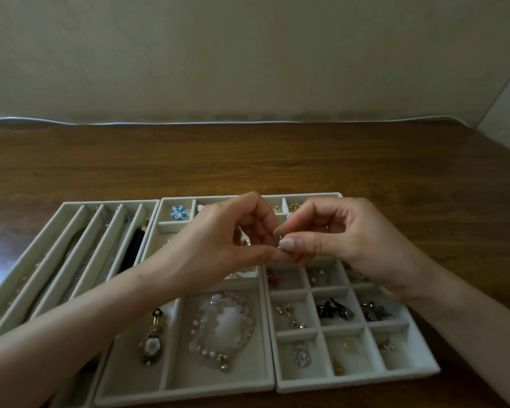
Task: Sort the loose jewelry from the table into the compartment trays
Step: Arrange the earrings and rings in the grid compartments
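Left hand and right hand together pinch a tiny piece, too small to identify, above the compartment trays on the worktop.

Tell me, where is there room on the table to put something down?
Bare table between the trays and the wall is free, also the strip right of the grid tray. The trays are crowded; the left hand and right hand pinch a trinket above them.

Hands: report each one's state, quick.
Left hand: pinching a tiny jewelry piece, too small to identify.
Right hand: pinching the same piece.
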### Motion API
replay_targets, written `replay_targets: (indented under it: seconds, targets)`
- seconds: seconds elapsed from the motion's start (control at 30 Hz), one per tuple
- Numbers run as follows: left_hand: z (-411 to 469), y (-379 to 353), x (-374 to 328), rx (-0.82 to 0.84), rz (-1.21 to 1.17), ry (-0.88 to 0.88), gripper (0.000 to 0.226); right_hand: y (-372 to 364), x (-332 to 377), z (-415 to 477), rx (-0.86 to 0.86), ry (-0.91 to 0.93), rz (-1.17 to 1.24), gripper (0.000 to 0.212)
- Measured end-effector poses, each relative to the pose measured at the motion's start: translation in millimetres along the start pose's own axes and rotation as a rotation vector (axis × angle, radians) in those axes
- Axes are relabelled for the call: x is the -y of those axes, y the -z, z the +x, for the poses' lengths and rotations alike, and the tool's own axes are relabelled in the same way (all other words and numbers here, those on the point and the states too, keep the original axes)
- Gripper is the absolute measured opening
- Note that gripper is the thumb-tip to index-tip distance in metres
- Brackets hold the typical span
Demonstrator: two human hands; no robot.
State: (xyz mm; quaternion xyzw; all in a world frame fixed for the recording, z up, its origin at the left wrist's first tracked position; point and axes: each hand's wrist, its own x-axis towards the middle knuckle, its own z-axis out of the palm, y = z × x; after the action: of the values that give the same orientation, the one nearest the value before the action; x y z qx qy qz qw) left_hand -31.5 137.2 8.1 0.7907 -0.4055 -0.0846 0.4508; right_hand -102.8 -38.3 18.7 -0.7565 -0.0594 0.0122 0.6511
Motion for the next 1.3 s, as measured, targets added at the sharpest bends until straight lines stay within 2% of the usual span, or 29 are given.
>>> replay_targets:
  seconds: [0.2,0.4,0.6,0.77,1.1,1.3]
  targets:
    - [-0.7,-0.6,-0.4,0.033,0.084,-0.022,0.024,-5.2,-1.4,-1.6,-0.027,0.034,-0.121,0.015]
    - [1.2,4.5,2.1,0.13,-0.155,0.095,0.012,-4.3,-8.3,-2.6,-0.141,0.16,-0.44,0.018]
    - [1.4,2.6,-0.6,0.089,-0.213,0.122,0.027,-7.8,-12.5,-3.3,-0.138,0.376,-0.658,0.016]
    - [1.6,2.8,2.2,0.069,-0.256,0.153,0.017,-6.9,-10.1,-3.6,-0.104,0.446,-0.636,0.015]
    - [1.1,3.1,-3.3,0.094,-0.317,0.103,0.016,-1.8,-4.8,-3.9,-0.056,0.355,-0.401,0.019]
    - [0.7,2.7,-1.5,0.079,-0.294,0.101,0.018,-4.5,-3.3,-5.5,-0.036,0.298,-0.356,0.023]
